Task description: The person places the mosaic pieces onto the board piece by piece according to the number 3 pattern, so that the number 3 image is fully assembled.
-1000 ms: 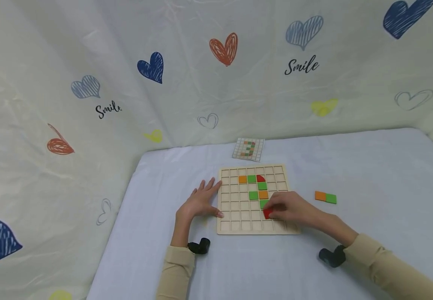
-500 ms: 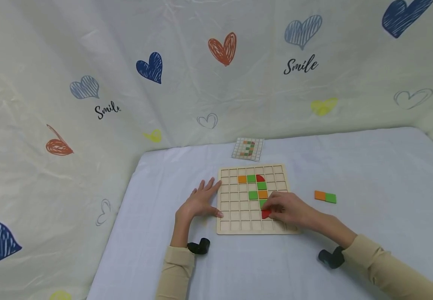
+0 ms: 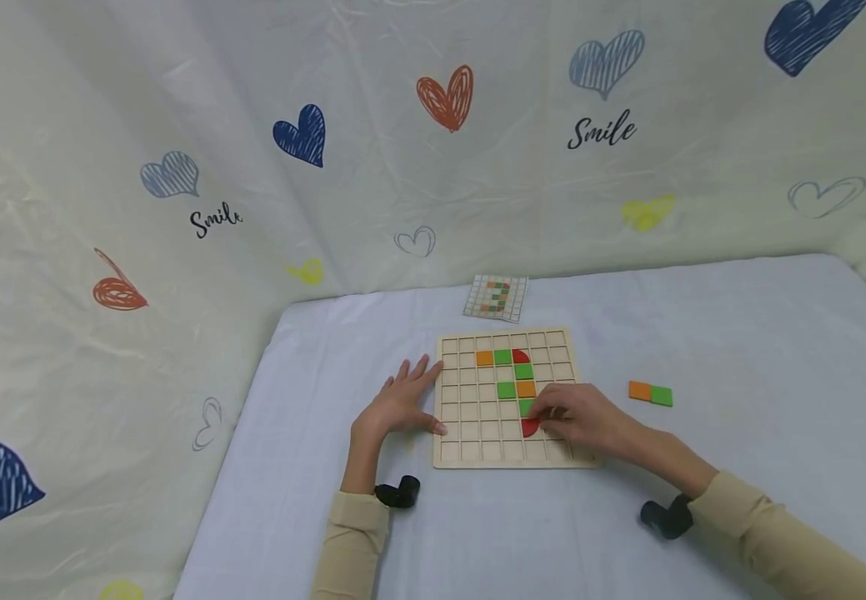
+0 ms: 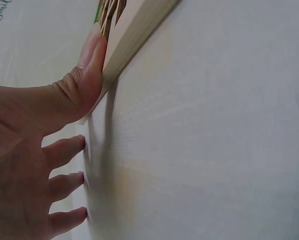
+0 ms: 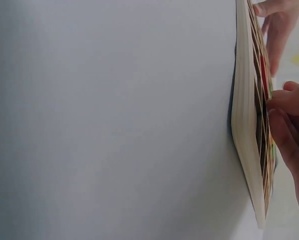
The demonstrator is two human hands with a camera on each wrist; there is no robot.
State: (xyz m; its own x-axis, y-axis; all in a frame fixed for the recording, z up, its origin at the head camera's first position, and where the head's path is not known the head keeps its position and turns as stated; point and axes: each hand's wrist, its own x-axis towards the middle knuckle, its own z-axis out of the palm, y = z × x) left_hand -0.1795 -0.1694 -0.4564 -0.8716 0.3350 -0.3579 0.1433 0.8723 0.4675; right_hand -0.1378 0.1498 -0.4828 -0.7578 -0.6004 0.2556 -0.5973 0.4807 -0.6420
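A wooden grid board (image 3: 470,456) lies on the white cloth, with orange, green and red tiles in some cells. My left hand (image 3: 397,406) is spread at the board's left side. Its thumb (image 4: 93,52) rests on the board's edge in the left wrist view, while the other fingertips meet the cloth. My right hand (image 3: 578,414) is over the board's right part, thumb and forefinger pinching the right edge of a red quarter-circle tile (image 3: 529,427). That tile lies in a cell below a green tile (image 3: 526,407). The right fingers partly hide nearby cells.
One orange tile (image 3: 638,391) and one green tile (image 3: 661,396) lie side by side right of the board. Behind the board is a pattern card (image 3: 496,298) with a coloured grid. A printed curtain (image 3: 372,183) hangs behind the table.
The red quarter-circle tile has turned and shifted slightly left into its cell under my right fingers. My left hand has stayed in place.
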